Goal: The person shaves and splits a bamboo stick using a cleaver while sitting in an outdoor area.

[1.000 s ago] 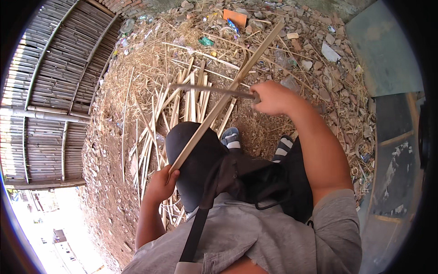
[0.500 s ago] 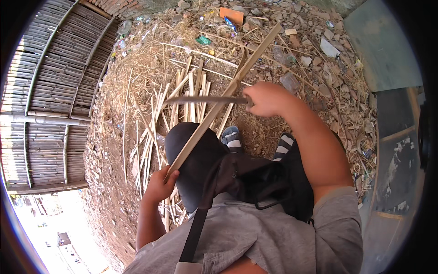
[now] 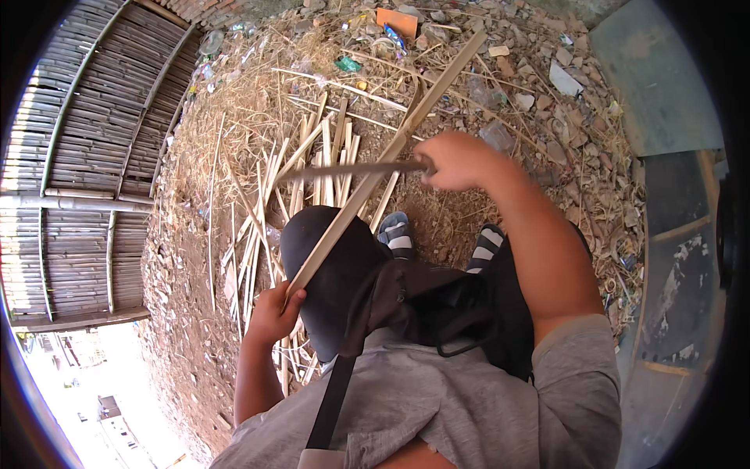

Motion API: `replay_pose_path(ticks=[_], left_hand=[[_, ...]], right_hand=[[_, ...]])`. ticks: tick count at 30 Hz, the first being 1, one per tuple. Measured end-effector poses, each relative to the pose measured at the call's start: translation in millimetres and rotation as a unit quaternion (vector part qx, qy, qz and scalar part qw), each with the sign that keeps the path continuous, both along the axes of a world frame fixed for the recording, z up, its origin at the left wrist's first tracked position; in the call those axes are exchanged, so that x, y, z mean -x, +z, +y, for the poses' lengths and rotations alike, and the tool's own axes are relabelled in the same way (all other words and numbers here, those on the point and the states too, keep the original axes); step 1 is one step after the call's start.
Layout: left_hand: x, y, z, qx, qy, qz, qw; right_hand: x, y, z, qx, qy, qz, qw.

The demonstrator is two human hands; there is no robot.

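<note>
My left hand [image 3: 272,313] is closed around the near end of a long, pale split bamboo strip [image 3: 336,229]. The strip slants across my dark-clad left thigh and up toward the far right. My right hand [image 3: 455,162] grips the handle of a machete [image 3: 344,170], whose long dark blade points left and curves at the tip, slightly blurred. The blade crosses the strip near its middle; whether they touch, I cannot tell. Beneath the blade lies a loose pile of split bamboo strips [image 3: 327,160] on the ground.
My sandalled feet [image 3: 397,236] rest on the dirt just beyond my lap. Rubble [image 3: 555,148], dry straw and litter spread over the ground ahead. A bamboo slat wall [image 3: 101,109] stands at the left, and grey panels [image 3: 664,94] line the right.
My right hand and the machete have shifted slightly, up and to the left. The held bamboo strip and my left hand are almost where they were.
</note>
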State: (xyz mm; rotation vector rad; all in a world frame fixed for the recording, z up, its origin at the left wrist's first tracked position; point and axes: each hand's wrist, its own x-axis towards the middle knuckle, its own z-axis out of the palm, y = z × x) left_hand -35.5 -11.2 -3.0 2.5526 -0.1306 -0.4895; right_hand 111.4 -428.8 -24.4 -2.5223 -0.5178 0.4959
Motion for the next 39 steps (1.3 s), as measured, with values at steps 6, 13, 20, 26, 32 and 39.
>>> replay_pose_path(ticks=[6, 13, 20, 26, 32, 39], left_hand=[[-1, 7, -5, -0.003, -0.009, -0.018, 1.000], [1, -3, 3, 0.056, 0.032, 0.029, 0.998], [2, -2, 2, -0.002, 0.009, -0.003, 1.000], [0, -2, 7, 0.036, 0.041, 0.048, 0.997], [-2, -2, 4, 0.010, 0.013, 0.026, 1.000], [1, 0, 3, 0.018, 0.032, 0.037, 0.999]], right_hand=[[-13, -35, -47, -0.088, -0.231, -0.039, 0.968], [11, 14, 3, 0.037, -0.032, -0.044, 0.998], [-9, -7, -33, -0.077, -0.225, 0.024, 0.971], [17, 11, 8, 0.037, -0.030, -0.044, 0.998], [-10, -20, -27, -0.040, -0.159, 0.036, 0.986], [13, 15, 13, 0.047, -0.035, -0.055, 0.997]])
